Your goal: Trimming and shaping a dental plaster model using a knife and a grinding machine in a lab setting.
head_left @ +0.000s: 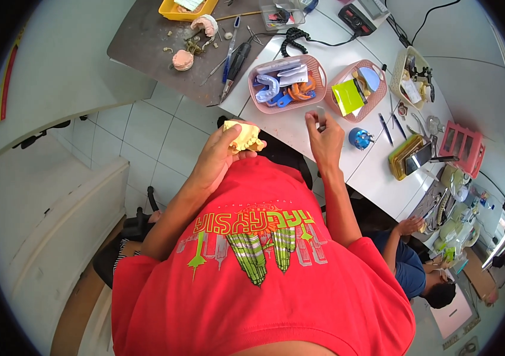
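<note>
My left hand (212, 159) is wrapped round a pale yellow dental cast (241, 134), thumb on top. The cast's row of teeth faces right, above my red shirt. To the right, over the white table's front edge, my right hand (327, 142) is closed, thumb and fingers drawn together. Whatever small thing may be at its fingertips is too unclear to name. Just beyond that hand stand a pink basket (321, 70) of blue and orange impression trays (303, 90) and a second pink basket (377, 102). A round blue container (359, 137) sits right of my right hand.
A brown work board (145, 41) at the far left bears a pink-and-white dental model (205, 25), a black handpiece (239, 62) and a yellow tray (169, 13). Pens (386, 127) and a phone (418, 158) lie rightward. A co-worker (406, 261) sits at the right.
</note>
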Tool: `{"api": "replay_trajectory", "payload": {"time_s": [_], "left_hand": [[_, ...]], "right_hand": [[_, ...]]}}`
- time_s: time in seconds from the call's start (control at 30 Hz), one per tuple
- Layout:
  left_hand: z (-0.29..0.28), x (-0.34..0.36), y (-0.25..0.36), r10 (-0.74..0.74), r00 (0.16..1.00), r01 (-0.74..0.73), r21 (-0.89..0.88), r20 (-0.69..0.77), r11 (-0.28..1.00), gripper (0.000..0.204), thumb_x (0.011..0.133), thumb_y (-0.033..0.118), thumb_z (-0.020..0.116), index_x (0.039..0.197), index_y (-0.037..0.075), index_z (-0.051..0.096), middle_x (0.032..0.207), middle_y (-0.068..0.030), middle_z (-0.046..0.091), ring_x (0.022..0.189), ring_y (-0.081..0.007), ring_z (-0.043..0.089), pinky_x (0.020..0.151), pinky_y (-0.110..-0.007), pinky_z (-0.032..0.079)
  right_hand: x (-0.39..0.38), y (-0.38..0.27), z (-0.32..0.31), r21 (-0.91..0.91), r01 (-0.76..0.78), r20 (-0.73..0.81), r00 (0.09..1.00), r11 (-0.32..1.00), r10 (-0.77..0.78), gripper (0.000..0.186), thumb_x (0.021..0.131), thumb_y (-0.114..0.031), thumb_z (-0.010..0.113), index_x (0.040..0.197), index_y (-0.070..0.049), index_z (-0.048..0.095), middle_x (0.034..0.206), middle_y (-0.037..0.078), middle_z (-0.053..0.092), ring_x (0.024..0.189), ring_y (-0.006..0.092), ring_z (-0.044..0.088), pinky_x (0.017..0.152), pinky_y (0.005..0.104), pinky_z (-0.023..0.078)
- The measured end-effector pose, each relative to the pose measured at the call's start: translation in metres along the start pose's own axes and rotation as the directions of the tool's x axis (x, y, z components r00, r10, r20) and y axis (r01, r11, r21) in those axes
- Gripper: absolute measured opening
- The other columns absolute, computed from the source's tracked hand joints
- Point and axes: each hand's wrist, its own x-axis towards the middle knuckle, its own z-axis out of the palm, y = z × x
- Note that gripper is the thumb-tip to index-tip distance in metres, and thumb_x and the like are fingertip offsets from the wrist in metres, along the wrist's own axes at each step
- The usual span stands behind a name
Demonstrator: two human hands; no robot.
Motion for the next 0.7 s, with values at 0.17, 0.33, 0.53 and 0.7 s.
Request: {"api": "replay_trajectory", "payload": {"time_s": [0.17,0.33,0.53,0.7], "left_hand": [[-0.007,0.004,0.011,0.03,0.999,-0.031,0.047,0.03,0.998,0.044,0.098,0.035,0.045,0.117,-0.004,0.054,0.108,-0.0149,0.063,0.102,-0.0253,0.064,0.082,-0.028,0.052],[-0.007,0.01,0.019,0.056,0.996,-0.053,-0.04,0.065,0.998,0.048,0.098,0.039,0.042,0.117,-0.004,0.053,0.11,-0.0158,0.063,0.103,-0.0283,0.063,0.082,-0.029,0.051],[0.001,0.015,0.028,0.16,0.969,-0.128,-0.177,0.185,0.976,0.054,0.099,0.044,0.033,0.118,-0.003,0.053,0.115,-0.0156,0.06,0.106,-0.0315,0.062,0.082,-0.032,0.051],[0.003,0.021,0.03,0.143,0.979,-0.127,-0.114,0.142,0.985,0.054,0.099,0.045,0.032,0.118,-0.002,0.053,0.114,-0.0145,0.061,0.105,-0.0306,0.063,0.08,-0.032,0.052]], "right_hand": [[0.039,-0.008,0.006,-0.249,0.235,0.044,0.972,0.94,-0.231,0.028,0.078,-0.018,0.071,0.099,-0.002,0.064,0.094,0.017,0.061,0.079,0.0332,0.063,0.063,0.043,0.048],[0.058,-0.024,0.014,-0.408,0.254,0.146,0.966,0.877,-0.212,0.031,0.076,-0.02,0.073,0.099,-0.002,0.062,0.095,0.018,0.064,0.081,0.0363,0.065,0.068,0.0445,0.051],[0.064,-0.022,0.014,-0.452,0.341,0.271,0.933,0.824,-0.238,0.027,0.076,-0.02,0.071,0.094,-0.001,0.062,0.094,0.019,0.065,0.078,0.0376,0.065,0.068,0.045,0.052],[0.061,-0.029,0.001,-0.192,0.298,0.159,0.95,0.935,-0.27,0.028,0.078,-0.022,0.07,0.095,0.0,0.065,0.08,0.018,0.065,0.069,0.0316,0.064,0.062,0.0409,0.049]]}}
